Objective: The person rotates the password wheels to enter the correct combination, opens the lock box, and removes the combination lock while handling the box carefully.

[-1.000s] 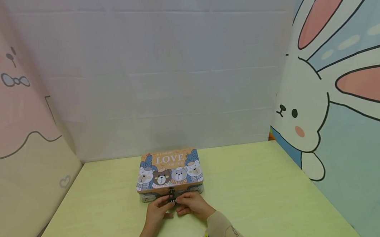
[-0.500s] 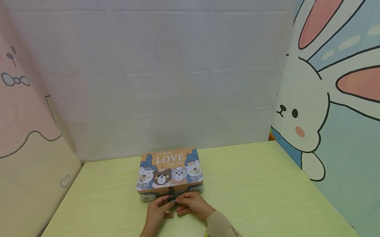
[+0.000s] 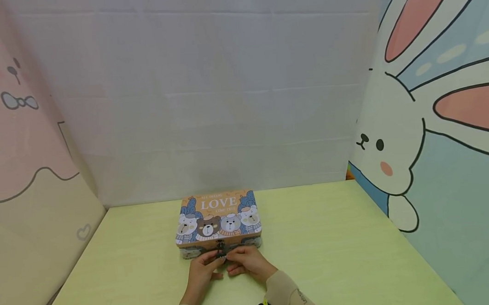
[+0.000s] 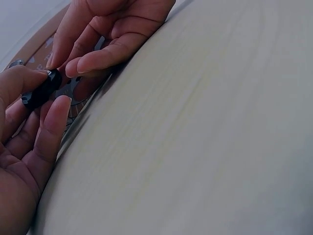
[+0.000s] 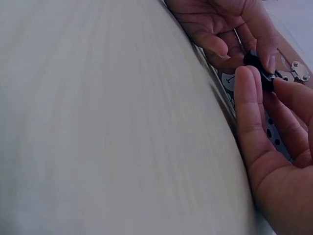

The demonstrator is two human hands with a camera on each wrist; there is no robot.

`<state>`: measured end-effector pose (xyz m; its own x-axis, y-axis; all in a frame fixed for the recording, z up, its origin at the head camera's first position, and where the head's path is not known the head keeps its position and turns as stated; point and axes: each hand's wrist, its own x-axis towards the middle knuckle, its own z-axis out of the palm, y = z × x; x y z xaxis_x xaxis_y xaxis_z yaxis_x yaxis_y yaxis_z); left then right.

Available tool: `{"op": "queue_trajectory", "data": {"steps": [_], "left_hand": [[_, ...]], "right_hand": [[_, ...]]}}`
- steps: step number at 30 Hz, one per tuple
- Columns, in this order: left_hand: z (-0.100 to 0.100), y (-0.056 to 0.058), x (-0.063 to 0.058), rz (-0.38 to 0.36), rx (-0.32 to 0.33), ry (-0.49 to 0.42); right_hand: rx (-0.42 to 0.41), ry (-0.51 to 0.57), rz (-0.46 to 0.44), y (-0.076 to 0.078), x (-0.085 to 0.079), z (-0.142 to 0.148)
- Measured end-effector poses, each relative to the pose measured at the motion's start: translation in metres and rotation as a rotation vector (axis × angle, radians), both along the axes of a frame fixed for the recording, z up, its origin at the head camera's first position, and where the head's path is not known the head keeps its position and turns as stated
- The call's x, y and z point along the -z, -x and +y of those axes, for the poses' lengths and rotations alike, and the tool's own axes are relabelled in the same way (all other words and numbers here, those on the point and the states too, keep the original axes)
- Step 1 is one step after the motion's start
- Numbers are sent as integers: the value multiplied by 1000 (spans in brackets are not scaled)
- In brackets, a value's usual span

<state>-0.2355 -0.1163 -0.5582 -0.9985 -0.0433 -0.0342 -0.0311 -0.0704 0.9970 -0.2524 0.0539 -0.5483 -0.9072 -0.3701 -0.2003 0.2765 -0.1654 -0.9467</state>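
A lidded tin box printed with bears and the word LOVE lies shut on the table, its latch side facing me. At that latch hangs a small black combination padlock, with a row of pale marks on it. My left hand pinches one end of the padlock between thumb and fingers. From the other side, my right hand holds the opposite end with thumb and index finger. Fingers hide much of the padlock in both wrist views.
The pale yellow-green table spreads around the box. A white cloth wall stands behind it. Printed panels flank the table, a pink one on the left and a rabbit one on the right.
The box stays in place and both hands keep their hold on the padlock. Only tiny finger shifts at the padlock and a slight drift of the head view show.
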Motion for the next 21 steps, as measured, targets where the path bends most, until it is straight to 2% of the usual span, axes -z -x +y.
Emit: {"op": "queue_trajectory", "data": {"steps": [5, 13, 21], "left_hand": [[-1, 0, -1, -15, 6, -10], [-4, 1, -6, -37, 64, -41], [-3, 1, 0, -38, 42, -15]], "right_hand": [[6, 2, 3, 0, -1, 0], [19, 0, 14, 1, -1, -1], [1, 2, 1, 1, -2, 0]]}}
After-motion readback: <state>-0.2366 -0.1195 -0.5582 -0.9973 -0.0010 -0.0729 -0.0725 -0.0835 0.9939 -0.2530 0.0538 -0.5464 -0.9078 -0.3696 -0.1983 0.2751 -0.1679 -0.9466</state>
